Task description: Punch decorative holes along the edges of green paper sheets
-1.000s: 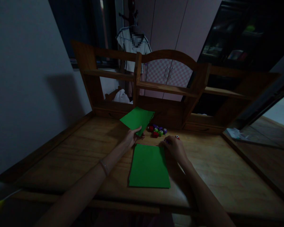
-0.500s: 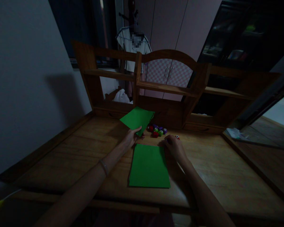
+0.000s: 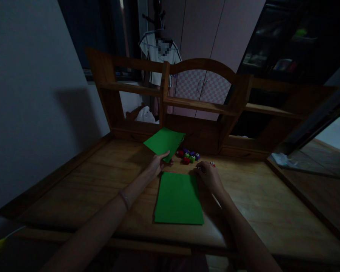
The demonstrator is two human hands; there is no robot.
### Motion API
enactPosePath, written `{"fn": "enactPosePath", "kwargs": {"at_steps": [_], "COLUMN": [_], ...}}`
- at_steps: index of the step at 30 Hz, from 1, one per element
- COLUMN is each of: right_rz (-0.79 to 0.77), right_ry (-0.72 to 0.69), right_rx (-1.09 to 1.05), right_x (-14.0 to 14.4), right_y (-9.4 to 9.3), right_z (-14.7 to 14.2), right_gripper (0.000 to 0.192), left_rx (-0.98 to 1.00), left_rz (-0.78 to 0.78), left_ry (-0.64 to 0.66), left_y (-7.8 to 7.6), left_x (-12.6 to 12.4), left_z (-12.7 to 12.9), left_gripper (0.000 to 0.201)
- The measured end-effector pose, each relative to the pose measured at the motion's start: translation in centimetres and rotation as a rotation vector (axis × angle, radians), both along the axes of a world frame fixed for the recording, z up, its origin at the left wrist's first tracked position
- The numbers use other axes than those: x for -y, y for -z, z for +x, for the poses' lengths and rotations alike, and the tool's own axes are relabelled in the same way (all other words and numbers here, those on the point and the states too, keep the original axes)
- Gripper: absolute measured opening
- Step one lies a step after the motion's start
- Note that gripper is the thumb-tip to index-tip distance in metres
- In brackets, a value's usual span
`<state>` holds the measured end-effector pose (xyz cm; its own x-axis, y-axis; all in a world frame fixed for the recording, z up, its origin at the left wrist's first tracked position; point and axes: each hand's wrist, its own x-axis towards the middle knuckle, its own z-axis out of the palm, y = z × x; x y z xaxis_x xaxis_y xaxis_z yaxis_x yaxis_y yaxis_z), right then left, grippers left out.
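My left hand (image 3: 161, 163) pinches the near corner of a stiff green sheet (image 3: 164, 141), thumb on top. That sheet is tilted above the desk, and its right edge looks notched. Flat on the desk between my forearms lies a second green sheet or stack of sheets (image 3: 179, 200). My right hand (image 3: 209, 175) is closed beside its far right corner. A small dark piece with a pale round spot shows at the fingertips, mostly hidden. Behind the hands sit several small red, green and purple toys (image 3: 192, 159) with round eyes. Another red toy (image 3: 212, 164) stands just beyond my right hand.
The wooden desk (image 3: 260, 204) has a raised rim and a shelf unit (image 3: 198, 107) along its back. A white plastic bag (image 3: 145, 115) shows through the shelf's left opening. A shirt (image 3: 155, 56) hangs behind. The light is dim.
The small dark piece at my right fingertips shows slightly more of its pale spot. Both hands and the green sheets are otherwise almost still.
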<state>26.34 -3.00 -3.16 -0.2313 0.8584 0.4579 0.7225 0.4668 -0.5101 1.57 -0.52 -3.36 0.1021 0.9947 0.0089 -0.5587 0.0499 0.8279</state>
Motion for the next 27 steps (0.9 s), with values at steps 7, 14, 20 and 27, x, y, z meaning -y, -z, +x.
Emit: {"fn": "enactPosePath", "kwargs": {"at_steps": [7, 14, 20, 27], "right_rz": [0.001, 0.023, 0.048, 0.022], "right_ry": [0.017, 0.004, 0.015, 0.037], "right_rx": [-0.011, -0.005, -0.008, 0.003], "right_x": [-0.17, 0.21, 0.28, 0.08], "right_y": [0.07, -0.20, -0.48, -0.06], "right_z": [-0.04, -0.25, -0.33, -0.09], "right_gripper": [0.008, 0.009, 0.009, 0.011], "left_rx": [0.025, 0.018, 0.014, 0.017], "left_rz": [0.010, 0.001, 0.003, -0.011], "left_ry": [-0.022, -0.009, -0.011, -0.031], "left_y": [-0.11, 0.21, 0.28, 0.01], "left_x": [0.11, -0.06, -0.11, 0.00], "left_z": [0.22, 0.08, 0.08, 0.20], "left_gripper": [0.020, 0.021, 0.021, 0.021]}}
